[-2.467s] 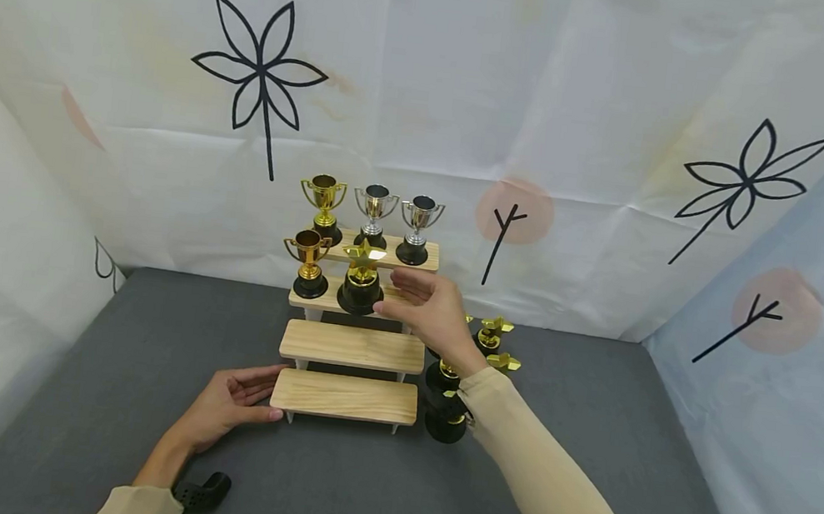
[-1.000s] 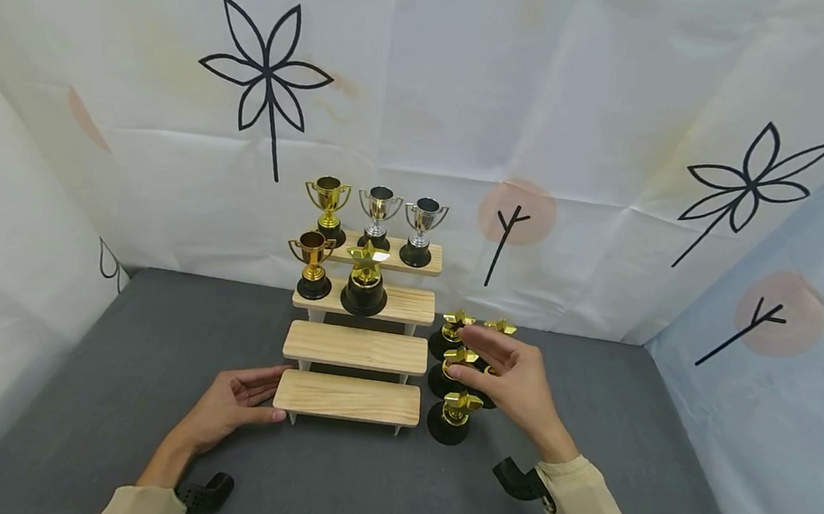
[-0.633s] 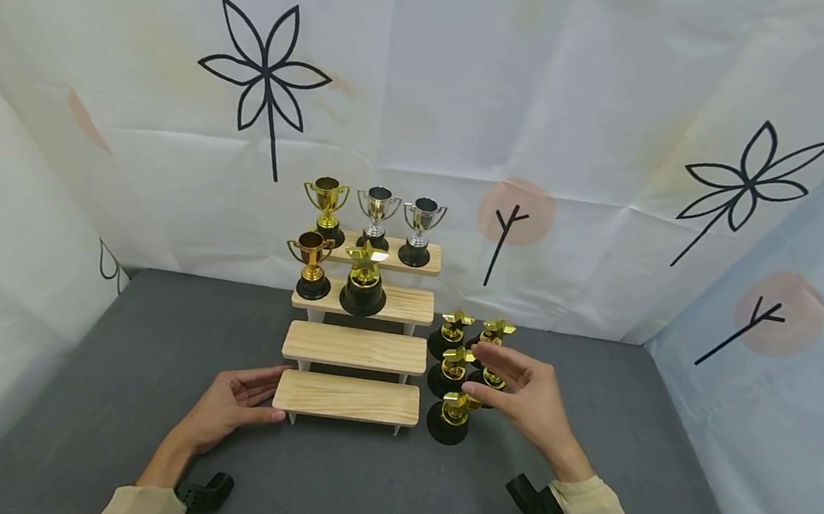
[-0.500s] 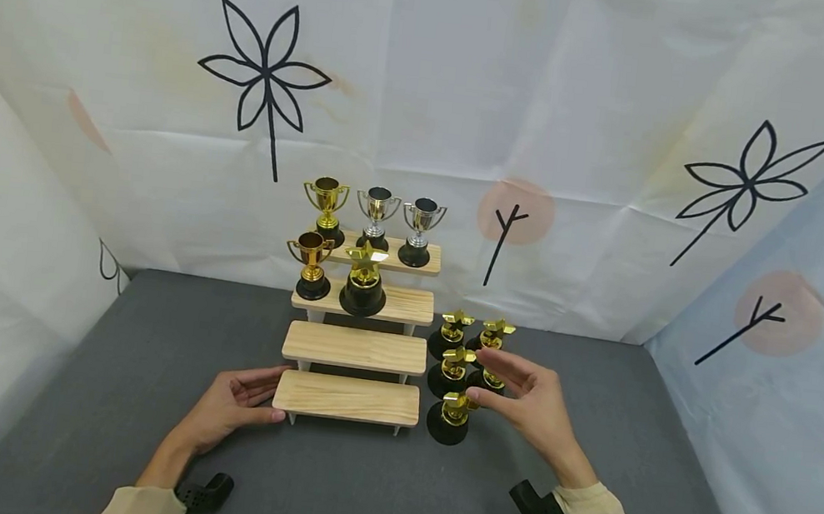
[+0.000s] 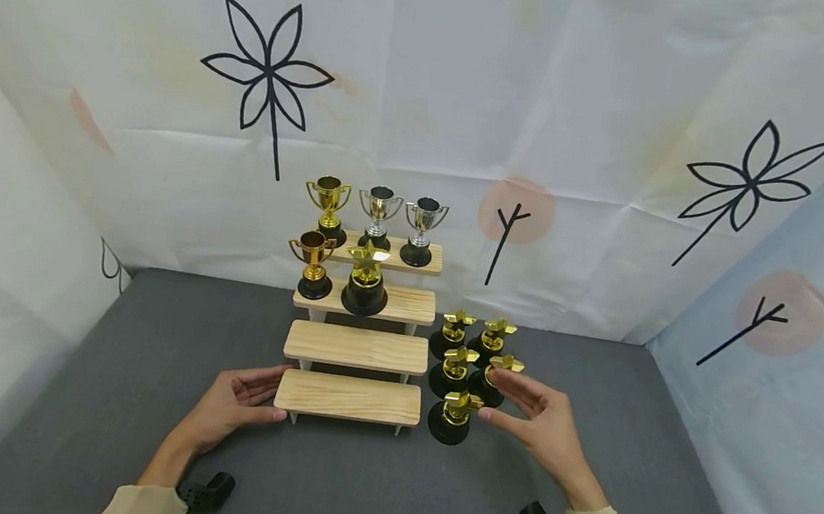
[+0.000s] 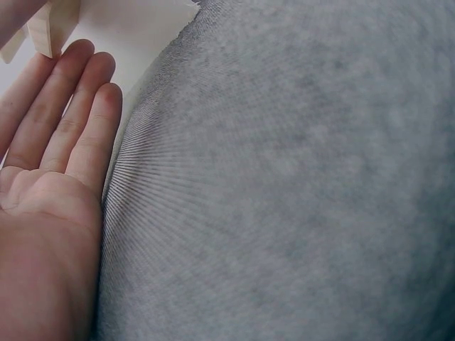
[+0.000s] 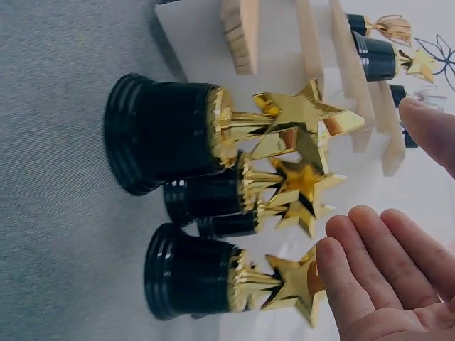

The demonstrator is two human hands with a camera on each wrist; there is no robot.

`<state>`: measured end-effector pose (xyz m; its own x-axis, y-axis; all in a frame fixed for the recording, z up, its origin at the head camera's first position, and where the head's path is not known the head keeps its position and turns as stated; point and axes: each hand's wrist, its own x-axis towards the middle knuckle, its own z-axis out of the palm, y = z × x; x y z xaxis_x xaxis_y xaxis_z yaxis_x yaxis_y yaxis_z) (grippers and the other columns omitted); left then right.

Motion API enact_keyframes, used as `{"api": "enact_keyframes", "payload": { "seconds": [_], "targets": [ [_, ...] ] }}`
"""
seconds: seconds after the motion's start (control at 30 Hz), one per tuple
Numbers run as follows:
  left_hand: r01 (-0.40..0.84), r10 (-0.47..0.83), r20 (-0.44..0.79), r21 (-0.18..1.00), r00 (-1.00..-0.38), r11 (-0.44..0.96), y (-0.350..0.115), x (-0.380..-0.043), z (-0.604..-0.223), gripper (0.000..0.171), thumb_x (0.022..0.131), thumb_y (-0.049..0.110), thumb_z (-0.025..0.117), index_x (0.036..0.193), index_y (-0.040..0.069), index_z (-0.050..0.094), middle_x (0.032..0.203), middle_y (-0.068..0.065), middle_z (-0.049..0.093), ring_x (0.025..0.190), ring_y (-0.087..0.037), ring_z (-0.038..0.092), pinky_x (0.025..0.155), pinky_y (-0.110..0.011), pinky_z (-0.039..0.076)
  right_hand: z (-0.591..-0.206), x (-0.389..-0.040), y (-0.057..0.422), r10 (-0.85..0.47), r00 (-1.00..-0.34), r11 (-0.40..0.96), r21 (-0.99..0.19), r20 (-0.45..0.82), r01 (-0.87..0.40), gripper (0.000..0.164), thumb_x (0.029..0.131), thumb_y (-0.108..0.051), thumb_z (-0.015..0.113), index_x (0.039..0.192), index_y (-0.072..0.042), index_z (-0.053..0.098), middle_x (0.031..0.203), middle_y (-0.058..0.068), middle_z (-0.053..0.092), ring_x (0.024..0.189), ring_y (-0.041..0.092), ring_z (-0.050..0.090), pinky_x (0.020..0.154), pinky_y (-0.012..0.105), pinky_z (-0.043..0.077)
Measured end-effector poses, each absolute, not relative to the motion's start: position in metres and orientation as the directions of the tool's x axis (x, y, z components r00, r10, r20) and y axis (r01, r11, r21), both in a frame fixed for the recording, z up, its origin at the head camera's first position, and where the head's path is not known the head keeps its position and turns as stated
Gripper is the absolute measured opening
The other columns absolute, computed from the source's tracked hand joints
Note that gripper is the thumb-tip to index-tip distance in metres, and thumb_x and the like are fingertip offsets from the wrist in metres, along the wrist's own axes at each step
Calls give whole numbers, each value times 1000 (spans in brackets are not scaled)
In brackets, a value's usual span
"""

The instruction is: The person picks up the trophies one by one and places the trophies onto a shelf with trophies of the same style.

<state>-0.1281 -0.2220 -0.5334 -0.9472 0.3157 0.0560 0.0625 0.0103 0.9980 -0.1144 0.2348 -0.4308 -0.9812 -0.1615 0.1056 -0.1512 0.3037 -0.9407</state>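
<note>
A stepped wooden display stand (image 5: 348, 397) stands on the grey table. My left hand (image 5: 230, 405) rests at its lower left end, fingers straight behind the bottom step and thumb at the front corner. On the second step from the top are a bronze cup trophy (image 5: 314, 259) and a gold star trophy (image 5: 366, 281). My right hand (image 5: 541, 425) hovers right of a cluster of star trophies, relaxed and holding nothing. Its thumb is near the front star trophy (image 5: 450, 422), and its fingertips overlap another star trophy (image 5: 486, 386). The right wrist view shows thumb and fingers apart beside the stars.
On the top step stand a gold cup (image 5: 327, 202) and two silver cups (image 5: 379, 207). Behind the front star trophy, several more star trophies (image 5: 452, 341) stand close together. A white patterned cloth (image 5: 430, 83) hangs behind the grey table (image 5: 372, 496).
My right hand has let go of the star trophy on the second step, then moved right and toward me past the star trophy cluster. The left hand has stayed at the stand.
</note>
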Motion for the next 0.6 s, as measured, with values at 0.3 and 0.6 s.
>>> {"api": "enact_keyframes", "payload": {
  "seconds": [0.3,0.6],
  "targets": [
    [25,311,20,1000,-950,11,-221,-128,-531,76,81,-3,83,146,-15,43,145,-37,45,121,-4,60,104,-24,51,-443,-110,237,-151,-986,315,-942,70,-115,63,80,-11,88,135,4,62,133,20,63,125,32,60,106,34,52],
    [34,320,31,999,-947,4,-221,-127,-532,76,82,-4,82,145,-16,43,145,-38,44,121,-4,59,104,-24,50,-456,-106,234,-151,-987,326,-941,47,-94,62,78,-10,89,133,3,63,132,18,64,125,35,59,108,47,49]
  ]
}}
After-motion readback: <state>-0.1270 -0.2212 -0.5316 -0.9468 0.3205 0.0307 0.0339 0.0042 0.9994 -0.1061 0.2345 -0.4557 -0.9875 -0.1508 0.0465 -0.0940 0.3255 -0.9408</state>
